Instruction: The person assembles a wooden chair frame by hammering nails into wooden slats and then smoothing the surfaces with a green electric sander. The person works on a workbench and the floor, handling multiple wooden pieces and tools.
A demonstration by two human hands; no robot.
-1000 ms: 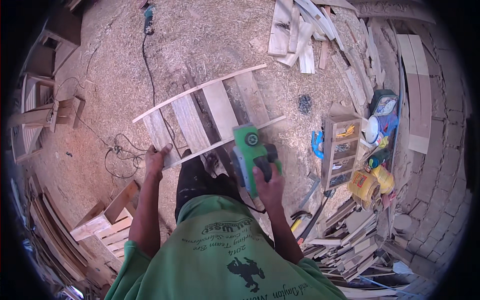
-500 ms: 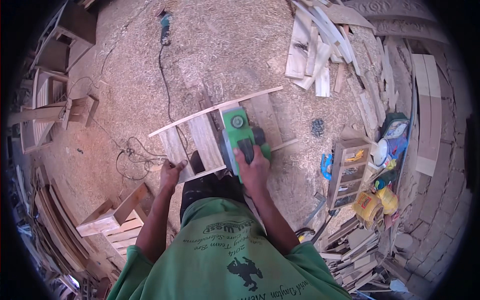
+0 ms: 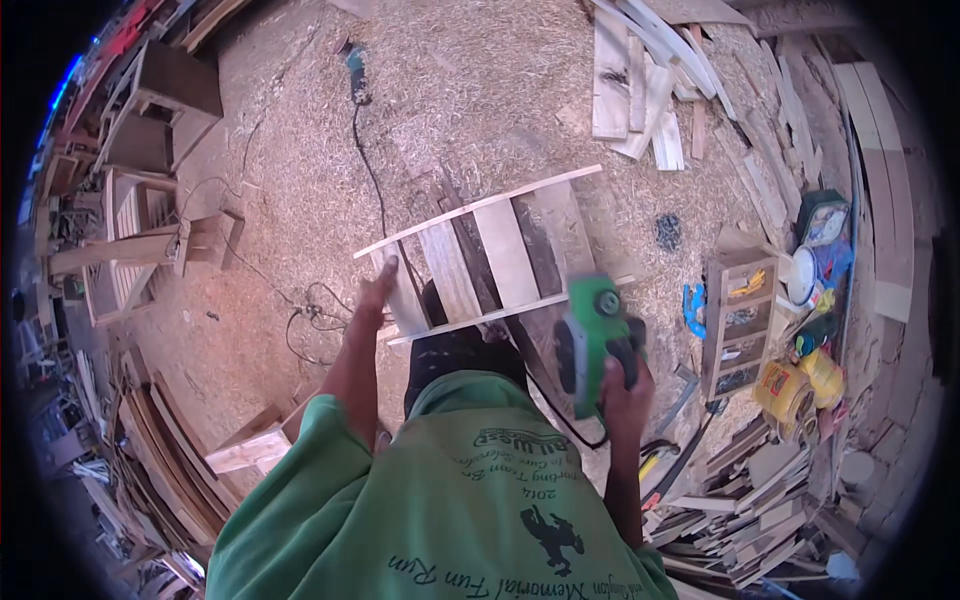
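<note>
A ladder-like wooden frame [image 3: 505,255], with several flat slats between two long thin rails, lies slanted in front of my body. My left hand [image 3: 378,285] grips the outer edge of its leftmost slat, close to the far rail; part of the fingers is hidden. To the right of the frame, my right hand [image 3: 626,396] holds a green electric planer [image 3: 597,335] by its black rear handle. The planer is off the slats, beside the near rail's right end, and a dark cord trails from its back end.
Shavings cover the floor [image 3: 290,180]. An angle grinder [image 3: 356,75] with a cord lies far off. Planks [image 3: 625,90] are piled at the far right. A compartmented wooden tray [image 3: 735,325] and yellow jugs [image 3: 785,388] stand right, offcuts [image 3: 745,510] nearer. Wooden furniture [image 3: 160,105] is at left.
My right hand has carried the planer off the frame's slats to the right and nearer me. My left hand has shifted farther along the left slat, toward the far rail.
</note>
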